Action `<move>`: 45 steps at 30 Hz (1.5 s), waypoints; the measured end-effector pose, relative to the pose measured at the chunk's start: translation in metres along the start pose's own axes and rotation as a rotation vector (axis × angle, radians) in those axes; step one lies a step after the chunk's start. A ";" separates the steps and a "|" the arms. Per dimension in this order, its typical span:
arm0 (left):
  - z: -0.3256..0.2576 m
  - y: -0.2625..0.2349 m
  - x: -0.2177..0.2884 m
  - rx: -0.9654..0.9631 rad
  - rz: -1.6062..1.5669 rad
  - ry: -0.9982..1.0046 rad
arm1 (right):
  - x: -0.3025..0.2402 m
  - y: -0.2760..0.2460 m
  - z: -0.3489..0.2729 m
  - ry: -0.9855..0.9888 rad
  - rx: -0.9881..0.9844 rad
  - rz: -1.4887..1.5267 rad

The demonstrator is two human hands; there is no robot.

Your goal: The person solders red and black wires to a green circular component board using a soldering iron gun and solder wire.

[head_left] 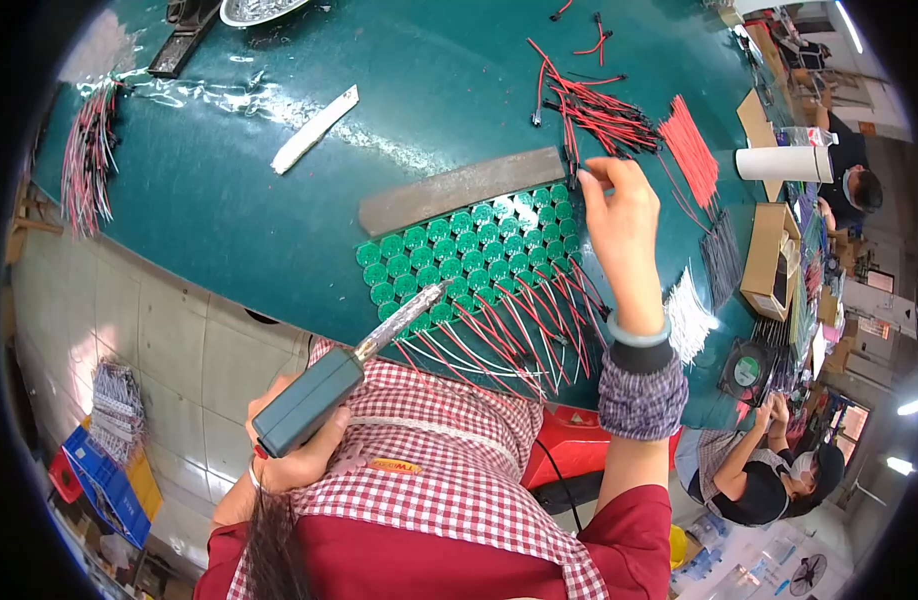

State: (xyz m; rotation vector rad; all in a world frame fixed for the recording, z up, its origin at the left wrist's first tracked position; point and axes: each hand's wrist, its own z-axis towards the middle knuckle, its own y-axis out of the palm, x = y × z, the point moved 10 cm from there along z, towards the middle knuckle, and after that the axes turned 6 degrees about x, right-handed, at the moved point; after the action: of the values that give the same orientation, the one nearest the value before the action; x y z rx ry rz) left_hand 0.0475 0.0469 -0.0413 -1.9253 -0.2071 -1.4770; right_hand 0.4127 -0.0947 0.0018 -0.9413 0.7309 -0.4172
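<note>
My left hand (304, 465) is wrapped round a soldering iron (311, 402) with a dark green body. Its metal tip reaches up over a panel of small round green circuit boards (469, 262). A flat grey metal bar (459, 190) lies along the panel's far edge. At the bar's right end, my right hand (624, 210) pinches a thin red and black wire (571, 150) between thumb and fingertips; the pinched end is partly hidden. Red and white wires (519, 325) trail from the panel's near rows toward the checked apron.
A pile of red and black wires (614, 115) lies beyond my right hand, beside red (691, 150), black (720, 262) and white (689, 318) wire bundles. A cardboard box (771, 260) and a fan (744, 368) stand at right. A white strip (316, 130) lies far left. Two co-workers sit at right.
</note>
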 end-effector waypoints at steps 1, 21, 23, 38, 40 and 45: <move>0.002 0.001 0.004 -0.003 0.014 0.036 | 0.013 0.009 0.005 0.075 -0.006 0.044; 0.004 -0.006 0.006 0.012 0.093 0.008 | 0.036 0.008 -0.018 -0.048 -0.071 -0.113; 0.000 -0.008 0.004 0.012 0.098 -0.009 | 0.031 0.007 -0.019 -0.097 -0.043 -0.129; -0.016 -0.008 -0.011 -0.025 0.052 -0.136 | -0.133 -0.004 -0.116 -0.120 -0.060 0.326; -0.018 -0.007 -0.013 -0.028 0.017 -0.156 | -0.135 -0.003 -0.121 -0.137 -0.005 0.305; -0.005 -0.012 0.017 0.027 0.010 0.030 | -0.139 0.000 -0.127 -0.173 0.042 0.247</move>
State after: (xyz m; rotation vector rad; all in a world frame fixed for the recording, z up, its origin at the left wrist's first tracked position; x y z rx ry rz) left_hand 0.0433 0.0486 -0.0200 -1.8788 -0.2028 -1.4887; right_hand 0.2249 -0.0831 0.0065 -0.8240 0.6674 -0.1312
